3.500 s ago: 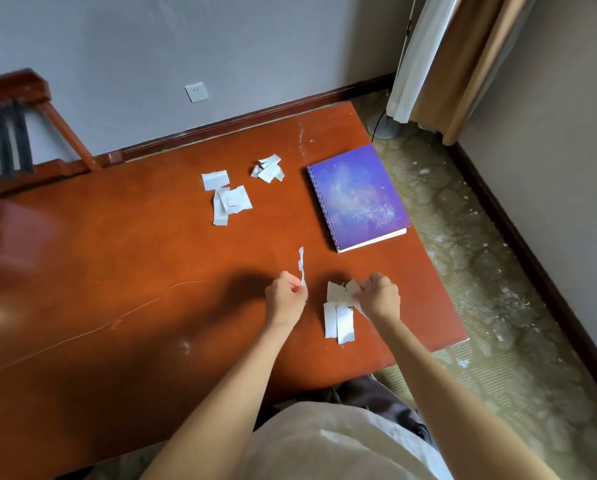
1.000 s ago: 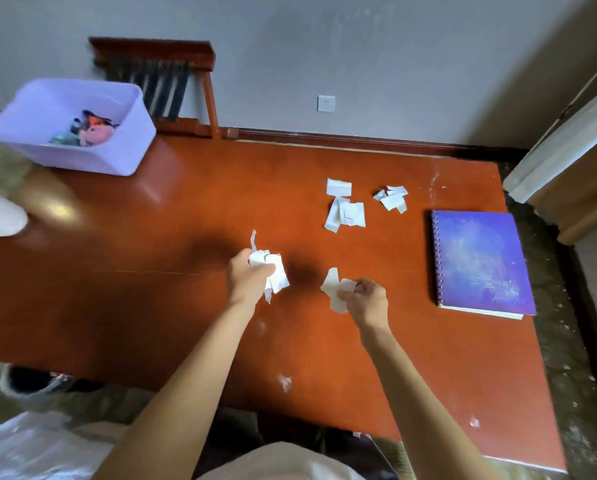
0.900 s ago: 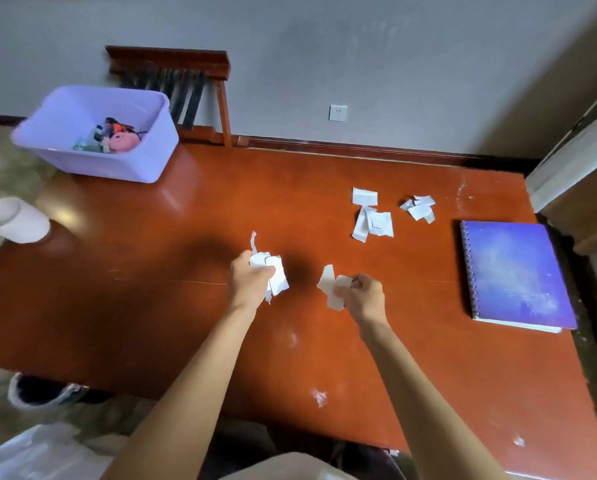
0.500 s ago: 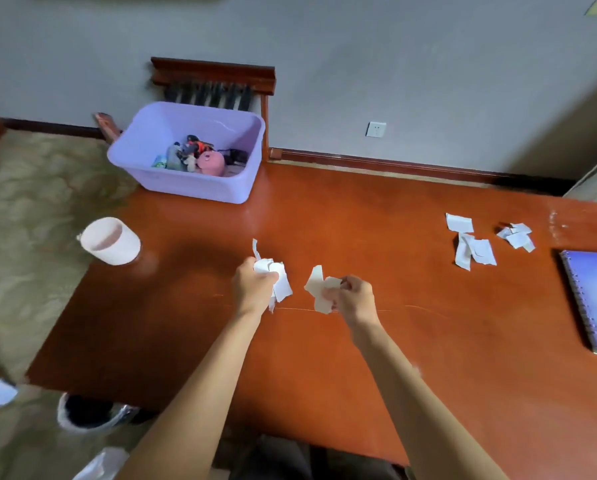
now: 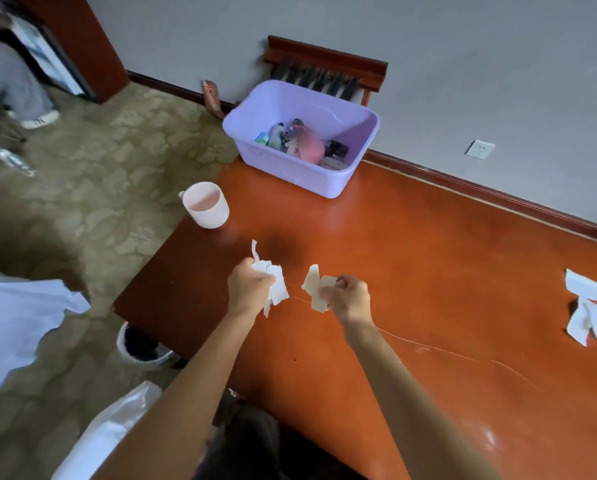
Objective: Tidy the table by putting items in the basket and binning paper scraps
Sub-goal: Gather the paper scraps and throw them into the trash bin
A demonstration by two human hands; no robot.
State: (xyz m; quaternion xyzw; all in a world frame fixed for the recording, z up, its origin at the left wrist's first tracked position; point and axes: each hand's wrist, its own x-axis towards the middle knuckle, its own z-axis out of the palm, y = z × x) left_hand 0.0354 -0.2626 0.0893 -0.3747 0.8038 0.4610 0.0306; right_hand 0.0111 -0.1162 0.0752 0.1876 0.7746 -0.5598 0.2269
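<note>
Both my hands are closed on paper scraps: left hand [image 5: 252, 284], right hand [image 5: 349, 294], held clear of the table [image 5: 428, 254]. Bin [image 5: 144, 351] at 8 o'clock, prob. next stop.

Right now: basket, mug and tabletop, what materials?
Basket: lilac moulded plastic, likely; fine perforated walls, matte. Mug: looks ceramic, pale, matte, thick rim; could be plastic. Tabletop: reddish-brown wood or veneer, glossy lacquer showing glare and scratches.

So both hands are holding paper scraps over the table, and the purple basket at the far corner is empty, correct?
Not quite. The head view shows the purple basket already holds several items. The rest stands: the left hand and right hand each grip paper scraps over the table.
</note>
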